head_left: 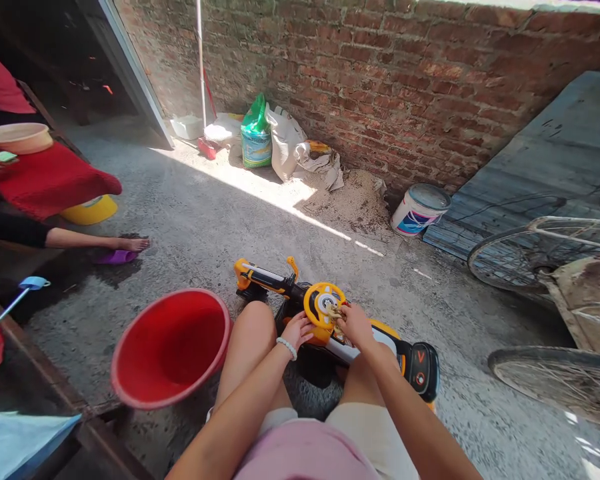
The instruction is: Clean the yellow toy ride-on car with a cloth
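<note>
In the head view, a yellow, black and white ride-on toy car (383, 337) stands on the concrete between my bare knees. Its yellow steering wheel (321, 287) has a pale round hub. My right hand (356, 325) is closed on a crumpled yellowish-brown cloth (335, 312), pressed against the right side of the wheel. My left hand (297, 331) lies with its fingers stretched out against the yellow part at the wheel's lower left. A beaded bracelet (287, 348) circles my left wrist. The fingertips of my right hand are partly hidden.
A large red tub (130, 363) stands left of my knee. A seated person's foot (133, 245) rests farther left. Sacks (284, 143), a heap of grain-like material (360, 200) and a bucket (414, 217) line the brick wall. A wheeled cart (580, 287) stands at right.
</note>
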`<action>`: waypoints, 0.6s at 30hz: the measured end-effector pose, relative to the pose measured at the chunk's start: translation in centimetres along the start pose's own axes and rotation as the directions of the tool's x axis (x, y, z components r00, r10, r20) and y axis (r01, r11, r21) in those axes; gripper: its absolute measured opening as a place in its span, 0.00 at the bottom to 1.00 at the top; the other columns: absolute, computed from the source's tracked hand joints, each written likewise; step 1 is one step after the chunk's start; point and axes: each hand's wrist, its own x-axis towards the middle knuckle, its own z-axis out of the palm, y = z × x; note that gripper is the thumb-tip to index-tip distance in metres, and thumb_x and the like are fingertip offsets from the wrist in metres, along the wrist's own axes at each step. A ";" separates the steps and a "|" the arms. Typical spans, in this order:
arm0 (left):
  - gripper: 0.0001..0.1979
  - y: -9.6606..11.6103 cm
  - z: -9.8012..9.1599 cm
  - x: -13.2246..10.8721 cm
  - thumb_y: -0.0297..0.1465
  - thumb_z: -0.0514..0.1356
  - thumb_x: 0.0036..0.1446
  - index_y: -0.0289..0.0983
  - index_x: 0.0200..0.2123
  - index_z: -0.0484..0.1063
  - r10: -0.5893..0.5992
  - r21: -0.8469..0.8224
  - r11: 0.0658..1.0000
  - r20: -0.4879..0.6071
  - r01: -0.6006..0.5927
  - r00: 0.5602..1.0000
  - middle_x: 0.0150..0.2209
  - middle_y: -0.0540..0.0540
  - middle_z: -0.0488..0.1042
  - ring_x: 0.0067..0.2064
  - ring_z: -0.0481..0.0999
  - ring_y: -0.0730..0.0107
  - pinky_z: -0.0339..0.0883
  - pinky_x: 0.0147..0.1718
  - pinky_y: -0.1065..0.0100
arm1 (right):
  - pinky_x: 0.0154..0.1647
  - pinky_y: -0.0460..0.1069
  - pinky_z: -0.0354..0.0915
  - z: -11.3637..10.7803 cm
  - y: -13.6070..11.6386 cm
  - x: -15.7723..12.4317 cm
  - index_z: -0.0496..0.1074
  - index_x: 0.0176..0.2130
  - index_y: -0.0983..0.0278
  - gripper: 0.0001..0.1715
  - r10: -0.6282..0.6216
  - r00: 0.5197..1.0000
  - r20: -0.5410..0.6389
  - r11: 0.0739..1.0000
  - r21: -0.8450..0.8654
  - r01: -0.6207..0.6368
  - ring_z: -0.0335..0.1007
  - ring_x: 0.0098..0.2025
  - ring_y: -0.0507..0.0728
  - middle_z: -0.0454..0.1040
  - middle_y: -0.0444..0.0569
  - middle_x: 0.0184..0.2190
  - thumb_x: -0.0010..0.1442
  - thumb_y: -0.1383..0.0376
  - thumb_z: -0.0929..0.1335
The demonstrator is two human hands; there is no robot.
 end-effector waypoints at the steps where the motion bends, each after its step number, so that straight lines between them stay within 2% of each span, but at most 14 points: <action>1: 0.20 0.1 -0.3 0.0 0.30 0.61 0.62 0.42 0.58 0.72 -0.003 0.021 1.000 -0.038 0.003 0.999 0.57 0.40 0.80 0.53 0.82 0.62 0.73 0.48 0.64 | 0.50 0.50 0.63 -0.4 -0.5 0.5 0.79 0.53 0.60 0.18 -0.003 0.999 -0.036 1.000 0.026 0.004 0.72 0.51 0.59 0.77 0.53 0.50 0.67 0.64 0.66; 3: 0.19 0.3 -0.8 0.1 0.31 0.61 0.63 0.42 0.58 0.71 -0.002 0.044 0.999 -0.129 0.008 0.992 0.59 0.38 0.78 0.52 0.82 0.62 0.73 0.46 0.64 | 0.54 0.51 0.63 -0.7 -2.7 1.5 0.73 0.62 0.60 0.25 -0.045 0.991 -0.126 0.996 0.068 0.054 0.71 0.54 0.61 0.76 0.54 0.53 0.68 0.64 0.65; 5: 0.18 0.5 -1.3 0.1 0.34 0.60 0.65 0.42 0.57 0.71 0.006 0.047 0.999 -0.217 0.004 0.976 0.59 0.37 0.78 0.52 0.82 0.62 0.74 0.44 0.65 | 0.57 0.53 0.62 -0.1 -5.7 2.1 0.67 0.68 0.61 0.31 -0.123 0.978 -0.171 0.990 0.049 0.133 0.67 0.59 0.62 0.75 0.56 0.58 0.68 0.64 0.66; 7: 0.16 0.8 -1.6 0.0 0.36 0.59 0.66 0.43 0.56 0.71 0.027 0.033 0.999 -0.256 -0.019 0.966 0.55 0.39 0.80 0.50 0.82 0.63 0.74 0.43 0.66 | 0.58 0.55 0.62 1.4 -8.4 2.0 0.68 0.66 0.62 0.29 -0.218 0.967 -0.134 0.976 -0.043 0.215 0.64 0.62 0.65 0.72 0.59 0.61 0.67 0.63 0.68; 8: 0.16 0.9 -1.8 -0.1 0.37 0.58 0.67 0.43 0.56 0.72 0.042 0.023 0.999 -0.253 -0.038 0.966 0.53 0.40 0.80 0.49 0.82 0.64 0.74 0.42 0.67 | 0.57 0.57 0.62 2.3 -9.3 1.7 0.71 0.63 0.62 0.25 -0.267 0.959 -0.098 0.961 -0.097 0.258 0.63 0.62 0.66 0.72 0.61 0.61 0.68 0.63 0.68; 10: 0.16 0.9 -2.1 -0.2 0.38 0.57 0.68 0.44 0.56 0.72 0.080 0.005 0.997 -0.220 -0.081 0.972 0.50 0.42 0.81 0.46 0.82 0.65 0.74 0.41 0.67 | 0.56 0.59 0.62 4.1 -10.0 0.6 0.76 0.57 0.63 0.19 -0.337 0.940 -0.051 0.929 -0.183 0.323 0.64 0.61 0.67 0.72 0.63 0.61 0.71 0.65 0.65; 13: 0.19 0.9 -2.6 -0.3 0.39 0.57 0.68 0.45 0.60 0.71 0.120 0.019 0.993 -0.192 -0.118 0.974 0.51 0.41 0.81 0.46 0.82 0.64 0.74 0.41 0.66 | 0.55 0.60 0.62 5.8 -7.8 -1.6 0.78 0.56 0.62 0.20 -0.377 0.926 -0.034 0.904 -0.233 0.359 0.65 0.60 0.67 0.73 0.62 0.61 0.73 0.67 0.62; 16: 0.24 0.8 -2.8 -0.2 0.40 0.56 0.69 0.47 0.66 0.68 0.122 0.079 0.991 -0.172 -0.110 0.978 0.59 0.39 0.77 0.54 0.80 0.62 0.74 0.46 0.65 | 0.57 0.60 0.62 6.0 -3.4 -3.5 0.77 0.58 0.56 0.21 -0.401 0.916 -0.027 0.896 -0.219 0.386 0.65 0.61 0.66 0.72 0.57 0.64 0.72 0.67 0.63; 18: 0.25 0.7 -2.6 -0.1 0.41 0.56 0.69 0.49 0.68 0.67 0.128 0.122 0.986 -0.097 -0.116 0.987 0.65 0.39 0.74 0.61 0.76 0.60 0.72 0.50 0.63 | 0.60 0.60 0.61 5.5 -0.6 -4.4 0.78 0.57 0.54 0.20 -0.402 0.915 -0.030 0.901 -0.193 0.390 0.64 0.64 0.66 0.71 0.53 0.67 0.70 0.68 0.65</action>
